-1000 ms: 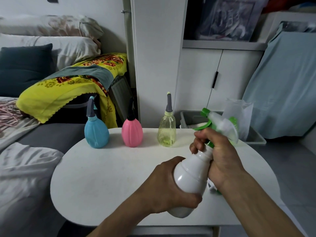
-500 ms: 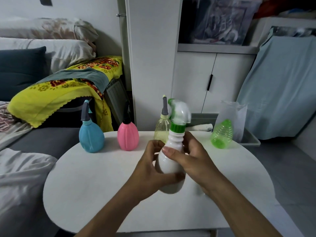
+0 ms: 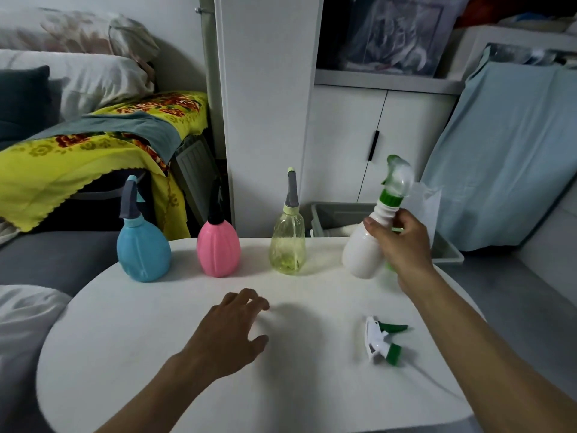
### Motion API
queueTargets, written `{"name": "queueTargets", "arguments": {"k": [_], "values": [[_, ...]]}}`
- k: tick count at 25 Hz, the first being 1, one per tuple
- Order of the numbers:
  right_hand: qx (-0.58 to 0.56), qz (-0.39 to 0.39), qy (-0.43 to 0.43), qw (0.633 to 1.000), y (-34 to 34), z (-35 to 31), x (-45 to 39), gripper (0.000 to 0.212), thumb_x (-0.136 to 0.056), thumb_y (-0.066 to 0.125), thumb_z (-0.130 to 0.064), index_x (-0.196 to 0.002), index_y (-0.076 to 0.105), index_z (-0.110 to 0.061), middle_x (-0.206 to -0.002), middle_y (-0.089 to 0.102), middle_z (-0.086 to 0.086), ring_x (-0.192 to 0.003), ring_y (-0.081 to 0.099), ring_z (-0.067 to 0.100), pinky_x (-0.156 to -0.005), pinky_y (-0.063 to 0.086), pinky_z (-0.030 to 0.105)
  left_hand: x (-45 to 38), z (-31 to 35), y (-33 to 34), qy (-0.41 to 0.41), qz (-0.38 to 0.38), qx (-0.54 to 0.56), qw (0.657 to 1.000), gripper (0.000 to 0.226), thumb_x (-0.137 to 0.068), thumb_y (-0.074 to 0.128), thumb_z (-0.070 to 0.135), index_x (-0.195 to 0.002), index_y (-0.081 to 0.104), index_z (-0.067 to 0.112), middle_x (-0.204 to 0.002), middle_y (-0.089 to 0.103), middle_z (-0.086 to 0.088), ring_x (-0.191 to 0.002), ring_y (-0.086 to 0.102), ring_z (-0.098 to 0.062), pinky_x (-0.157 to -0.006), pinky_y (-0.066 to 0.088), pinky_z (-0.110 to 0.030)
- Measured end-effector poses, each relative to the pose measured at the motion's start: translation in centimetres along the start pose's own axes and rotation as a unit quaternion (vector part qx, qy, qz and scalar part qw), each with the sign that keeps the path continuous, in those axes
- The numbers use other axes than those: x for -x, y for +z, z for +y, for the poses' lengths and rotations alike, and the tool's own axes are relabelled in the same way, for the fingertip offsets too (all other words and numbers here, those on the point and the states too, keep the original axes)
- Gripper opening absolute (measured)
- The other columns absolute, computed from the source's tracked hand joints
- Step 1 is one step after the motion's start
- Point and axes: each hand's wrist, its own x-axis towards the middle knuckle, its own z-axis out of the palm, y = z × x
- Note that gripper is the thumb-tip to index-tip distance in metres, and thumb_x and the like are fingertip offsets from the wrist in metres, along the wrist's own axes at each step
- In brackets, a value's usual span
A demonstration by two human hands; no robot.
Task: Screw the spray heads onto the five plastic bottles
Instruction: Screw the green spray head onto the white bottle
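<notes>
In the right middle of the frame we are seeing the right hand (image 3: 401,242) gripping the white bottle (image 3: 362,251) at its shoulder, just under the ribbed neck. The thumb is lying on the front of the bottle and the other fingers (image 3: 406,218) are curling round its back side. The bottle is tilting a little, its top leaning toward the right, and its bottom is at the far right part of the worktop (image 3: 187,385); we cannot tell if it is touching the surface. It is carrying a spray head with a green collar and a pale, blurred top.

The left hand (image 3: 231,332) is hovering low in the centre of the frame, with fingers loosely spread and holding nothing.

To the left of the white bottle, three bottles are standing upright in a row along the far edge: a yellow-green clear bottle (image 3: 287,245), a pink bottle (image 3: 218,250) and a blue bottle (image 3: 143,251), each with a grey or dark head on it. In the lower right, a loose white and green spray head (image 3: 382,340) is lying on its side, well apart from both hands.
</notes>
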Motion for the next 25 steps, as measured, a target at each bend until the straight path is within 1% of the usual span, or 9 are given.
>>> {"name": "queueTargets", "arguments": {"k": [2,5,8,11,15,20,21,23,25], "values": [[0.015,0.014,-0.027,0.999,1.6,0.8,-1.9,0.023,-0.080,0.077,-0.031,-0.097,0.064,-0.022,-0.095,0.066,-0.001,-0.084,0.061,0.019,-0.070,0.042,0.029,-0.5,-1.1,0.7,-0.012,-0.043,-0.017,0.999,0.057,-0.090,0.056,0.050,-0.141,0.039,0.032,-0.151,0.033,0.009,-0.134,0.035,-0.015,-0.105,0.038,-0.033],[0.032,0.014,-0.052,0.998,3.5,2.2,-3.8,0.024,-0.079,0.078,-0.029,-0.095,0.063,-0.022,-0.093,0.066,0.000,-0.081,0.061,0.018,-0.068,0.041,0.026,-1.0,-1.5,1.4,-0.015,-0.086,-0.026,0.996,0.056,-0.087,0.055,0.053,-0.138,0.040,0.032,-0.139,0.040,0.010,-0.124,0.039,-0.014,-0.098,0.042,-0.033],[0.060,-0.016,-0.033,0.998,5.1,5.0,-4.2,0.034,-0.078,0.079,-0.028,-0.105,0.066,-0.013,-0.099,0.066,0.003,-0.088,0.061,0.022,-0.075,0.045,0.033,-1.5,-1.2,1.8,-0.015,-0.085,-0.046,0.995,0.053,-0.088,0.053,0.052,-0.135,0.041,0.030,-0.132,0.041,0.008,-0.120,0.039,-0.016,-0.095,0.045,-0.034],[0.065,-0.025,-0.038,0.997,5.7,7.0,-3.7,0.039,-0.077,0.080,-0.030,-0.109,0.064,-0.014,-0.100,0.061,0.000,-0.089,0.057,0.021,-0.072,0.039,0.031,-1.5,-0.9,1.9,-0.010,-0.080,-0.062,0.995,0.053,-0.089,0.051,0.051,-0.136,0.040,0.028,-0.133,0.040,0.006,-0.121,0.039,-0.019,-0.095,0.045,-0.035],[0.074,-0.023,-0.036,0.996,5.5,7.1,-3.6,0.044,-0.074,0.081,-0.035,-0.108,0.061,-0.014,-0.099,0.062,-0.002,-0.091,0.061,0.023,-0.070,0.038,0.030,-1.1,-0.8,2.0,-0.005,-0.071,-0.071,0.995,0.055,-0.091,0.050,0.050,-0.140,0.038,0.027,-0.138,0.039,0.004,-0.124,0.039,-0.020,-0.097,0.044,-0.036],[0.117,-0.082,-0.027,0.989,3.1,8.4,-2.7,0.073,-0.068,0.087,-0.032,-0.129,0.052,-0.016,-0.120,0.057,-0.001,-0.106,0.054,0.020,-0.085,0.046,0.037,-1.0,-1.3,1.7,0.013,-0.075,-0.042,0.996,0.057,-0.090,0.051,0.052,-0.141,0.037,0.032,-0.141,0.036,0.010,-0.126,0.036,-0.014,-0.099,0.042,-0.031],[0.110,-0.076,-0.011,0.991,2.3,8.5,-2.9,0.070,-0.069,0.086,-0.033,-0.128,0.053,-0.018,-0.118,0.058,-0.001,-0.104,0.055,0.020,-0.082,0.047,0.036,-0.9,-1.4,1.6,0.016,-0.075,-0.038,0.996,0.057,-0.090,0.052,0.053,-0.141,0.037,0.033,-0.140,0.036,0.011,-0.126,0.036,-0.013,-0.098,0.042,-0.030],[0.148,-0.038,-0.006,0.988,0.5,8.9,-3.1,0.045,-0.074,0.081,-0.035,-0.112,0.060,-0.021,-0.101,0.065,-0.002,-0.088,0.061,0.020,-0.067,0.042,0.029,-0.9,-1.5,1.7,0.019,-0.073,-0.035,0.997,0.058,-0.089,0.052,0.053,-0.141,0.036,0.033,-0.139,0.036,0.011,-0.125,0.037,-0.013,-0.097,0.042,-0.028],[0.229,0.067,-0.025,0.971,-1.2,9.6,-2.7,0.021,-0.080,0.073,-0.034,-0.088,0.064,-0.017,-0.082,0.069,0.002,-0.076,0.063,0.027,-0.059,0.034,0.028,-1.0,-1.4,1.8,0.017,-0.073,-0.040,0.996,0.058,-0.089,0.052,0.053,-0.141,0.036,0.032,-0.139,0.036,0.012,-0.126,0.037,-0.013,-0.097,0.042,-0.028]]}}
